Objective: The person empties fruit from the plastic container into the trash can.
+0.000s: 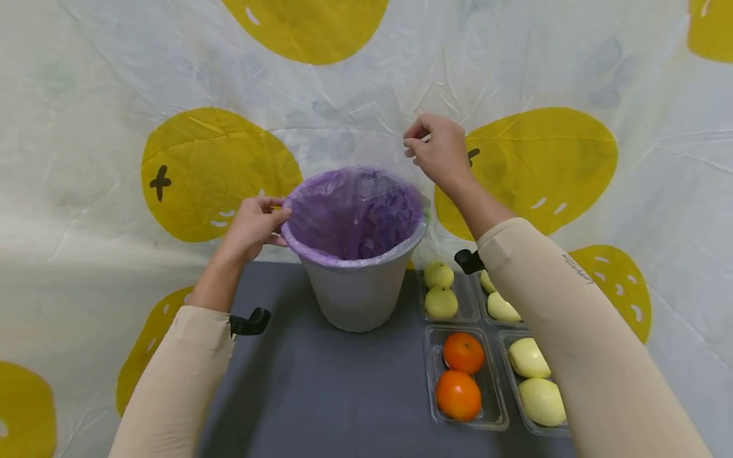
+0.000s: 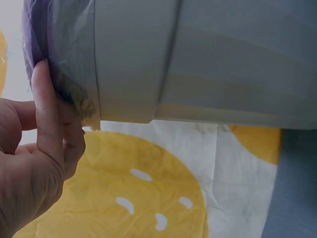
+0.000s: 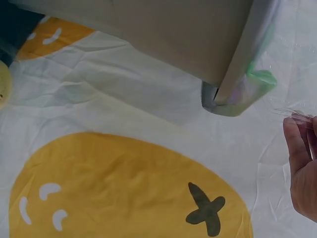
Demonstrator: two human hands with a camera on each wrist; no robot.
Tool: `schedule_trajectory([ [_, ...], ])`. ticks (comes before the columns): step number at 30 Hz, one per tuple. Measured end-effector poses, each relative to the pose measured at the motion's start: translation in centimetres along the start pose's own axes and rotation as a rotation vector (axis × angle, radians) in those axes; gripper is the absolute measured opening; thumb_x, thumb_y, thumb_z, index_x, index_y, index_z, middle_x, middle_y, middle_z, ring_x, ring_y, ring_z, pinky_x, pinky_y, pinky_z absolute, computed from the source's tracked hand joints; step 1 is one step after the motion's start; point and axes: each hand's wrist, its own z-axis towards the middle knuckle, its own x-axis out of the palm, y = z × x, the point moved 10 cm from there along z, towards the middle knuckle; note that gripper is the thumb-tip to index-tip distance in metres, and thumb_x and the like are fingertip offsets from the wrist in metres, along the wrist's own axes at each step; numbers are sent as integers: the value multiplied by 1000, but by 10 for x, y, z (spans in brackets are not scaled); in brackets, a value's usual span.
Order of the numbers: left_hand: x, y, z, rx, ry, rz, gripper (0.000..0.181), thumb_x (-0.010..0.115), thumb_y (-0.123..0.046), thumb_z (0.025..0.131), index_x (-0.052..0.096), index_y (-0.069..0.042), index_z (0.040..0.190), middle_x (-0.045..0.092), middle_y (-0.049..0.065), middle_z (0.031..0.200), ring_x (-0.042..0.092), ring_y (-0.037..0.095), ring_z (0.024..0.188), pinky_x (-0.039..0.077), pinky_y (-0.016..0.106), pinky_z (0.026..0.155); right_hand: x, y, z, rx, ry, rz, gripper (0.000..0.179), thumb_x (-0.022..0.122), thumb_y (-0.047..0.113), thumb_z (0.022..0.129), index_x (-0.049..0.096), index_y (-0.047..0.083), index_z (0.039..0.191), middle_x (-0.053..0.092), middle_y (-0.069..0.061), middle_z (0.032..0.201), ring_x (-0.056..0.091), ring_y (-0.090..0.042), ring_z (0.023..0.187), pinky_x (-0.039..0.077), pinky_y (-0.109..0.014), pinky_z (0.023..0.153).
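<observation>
A light grey trash can (image 1: pixel 357 296) stands upright on the dark table, lined with a purple trash bag (image 1: pixel 321 219) folded over its rim. My left hand (image 1: pixel 252 230) pinches the bag-covered rim on the left side; the left wrist view shows its fingers (image 2: pixel 45 109) against the purple plastic. Above and right of the can, my right hand (image 1: pixel 439 147) is raised, thumb and fingers pinched together. Thin clear plastic (image 3: pixel 292 113) shows at its fingertips in the right wrist view. How far this plastic reaches over the can is hard to tell.
Right of the can are clear plastic trays: one holds two oranges (image 1: pixel 459 394), others hold pale yellow-green fruit (image 1: pixel 441 303). My right forearm partly covers the trays. Behind hangs a white sheet with yellow shapes (image 1: pixel 223 172). The grey table (image 1: pixel 343 394) extends toward me.
</observation>
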Motion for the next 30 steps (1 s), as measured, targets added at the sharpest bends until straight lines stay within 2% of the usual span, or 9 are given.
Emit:
schedule_trajectory([
  [5, 0, 0, 2, 2, -2, -3, 55, 58, -17, 106, 41, 0, 156, 54, 16, 124, 66, 13, 75, 63, 26, 62, -11, -8, -3, 40, -15, 58, 12, 65, 18, 102, 70, 8, 104, 67, -3, 102, 76, -23, 94, 62, -21, 75],
  [10, 0, 1, 2, 9, 8, -4, 57, 58, -18, 106, 39, 0, 157, 53, 15, 123, 66, 12, 75, 63, 26, 63, -25, -16, -2, 61, -47, 185, 5, 69, 12, 98, 70, 7, 98, 66, 0, 93, 74, -12, 78, 62, -19, 67],
  [13, 0, 2, 3, 1, 3, -8, 57, 58, -18, 107, 39, -1, 157, 52, 14, 122, 65, 12, 75, 63, 26, 62, -33, -24, -6, 89, -53, 242, 4, 70, 11, 98, 69, 6, 97, 66, 0, 92, 73, -10, 75, 62, -18, 65],
  [17, -1, 1, 5, 4, -5, -7, 57, 59, -18, 106, 40, -1, 157, 52, 13, 122, 64, 13, 75, 63, 27, 62, -43, -35, -15, 114, -59, 308, 6, 71, 10, 97, 69, 5, 97, 65, 1, 92, 73, -12, 76, 62, -20, 65],
  [23, 1, -2, 6, 7, 2, -1, 57, 58, -18, 106, 40, -1, 157, 52, 13, 120, 65, 13, 75, 63, 26, 63, -57, -42, -24, 96, -73, 413, 8, 71, 5, 95, 69, -2, 98, 67, -2, 89, 73, -11, 71, 63, -24, 65],
  [30, 2, -4, 7, -4, 2, -11, 57, 58, -18, 106, 39, 0, 157, 52, 12, 117, 65, 12, 74, 63, 27, 61, -81, -57, -39, 127, -105, 576, 4, 73, -1, 93, 69, 0, 93, 68, -4, 87, 72, -13, 69, 63, -24, 62],
])
